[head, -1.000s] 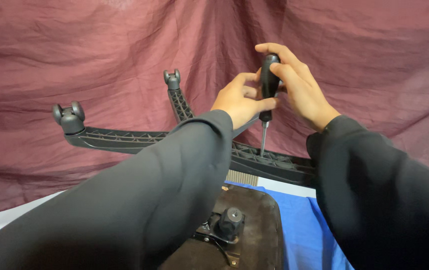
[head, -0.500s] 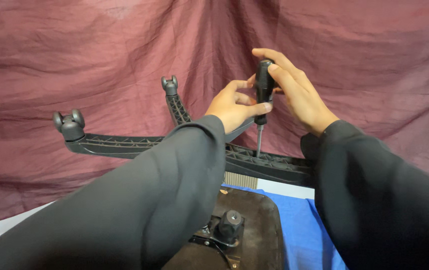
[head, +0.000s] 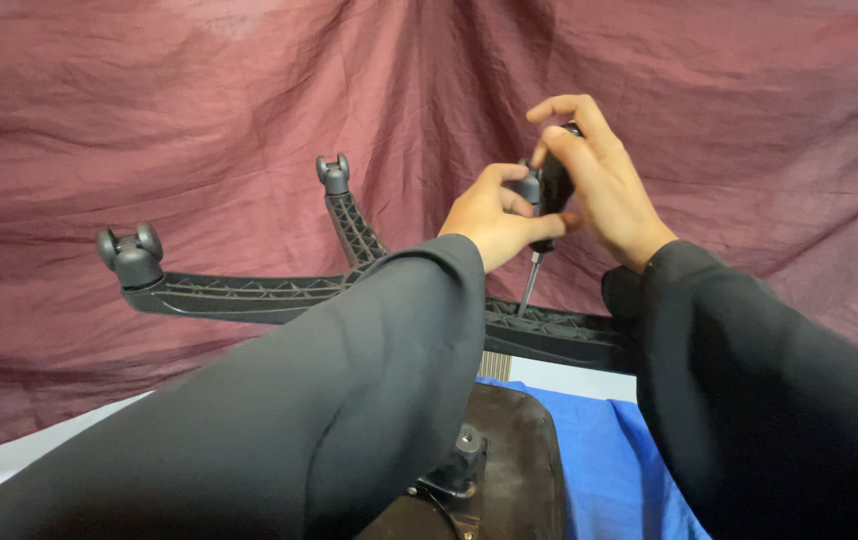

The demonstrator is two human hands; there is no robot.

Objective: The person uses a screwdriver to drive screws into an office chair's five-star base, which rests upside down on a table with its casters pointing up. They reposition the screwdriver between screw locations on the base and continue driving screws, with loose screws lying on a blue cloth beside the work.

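A black screwdriver (head: 546, 215) stands nearly upright, its metal tip down on an arm of an upturned black chair base (head: 249, 293). My right hand (head: 599, 180) wraps the top of the handle. My left hand (head: 494, 215) grips the lower handle just beside it. Both arms wear dark sleeves. The base has ribbed arms ending in castor wheels (head: 129, 250), one at the left and another (head: 333, 170) farther back. My left sleeve hides the hub of the base.
A dark red cloth (head: 149, 120) hangs as a backdrop. Below, the brown underside of a chair seat (head: 519, 450) with a black mechanism (head: 459, 465) lies on a blue cloth (head: 609, 460). A white surface (head: 9, 465) shows at the lower left.
The view has shifted a little. My hands have turned on the screwdriver handle, with the right fingers now more spread over its top. The tip stays on the base arm.
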